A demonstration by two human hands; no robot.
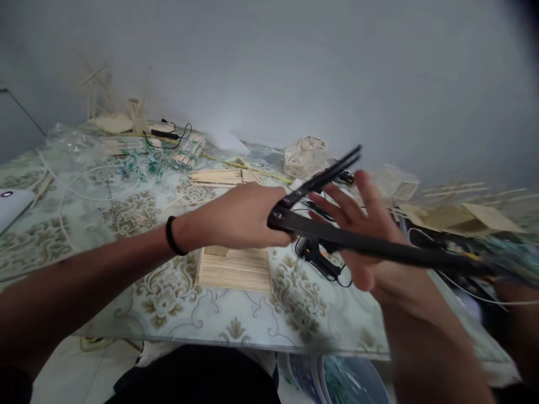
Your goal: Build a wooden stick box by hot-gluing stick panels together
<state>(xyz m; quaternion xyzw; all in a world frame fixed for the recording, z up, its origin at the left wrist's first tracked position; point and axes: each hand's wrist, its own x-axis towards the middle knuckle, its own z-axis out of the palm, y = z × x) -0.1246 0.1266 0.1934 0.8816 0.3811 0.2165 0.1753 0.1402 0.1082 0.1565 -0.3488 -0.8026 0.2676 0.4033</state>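
A black hinged arm (353, 241) of two bars crosses in front of both hands, its joint close to my left hand (246, 216). My left hand has a black band at the wrist and shows its back. Its fingers are hidden, so whether it grips the arm I cannot tell. My right hand (370, 224) is open behind the lower bar, fingers spread, nothing visible in its palm. Below my left hand, a panel of thin wooden sticks (236, 272) lies flat on the patterned table cover (168, 303). A black glue gun (320, 261) lies beside it, partly covered.
Bundled sticks (219, 177), green and clear plastic scraps (147, 160) and a stick model (305, 151) lie toward the wall. Cables and wooden panels (458, 219) crowd the right side. A white cable (63, 207) loops at left. A bucket (353, 381) stands below the table edge.
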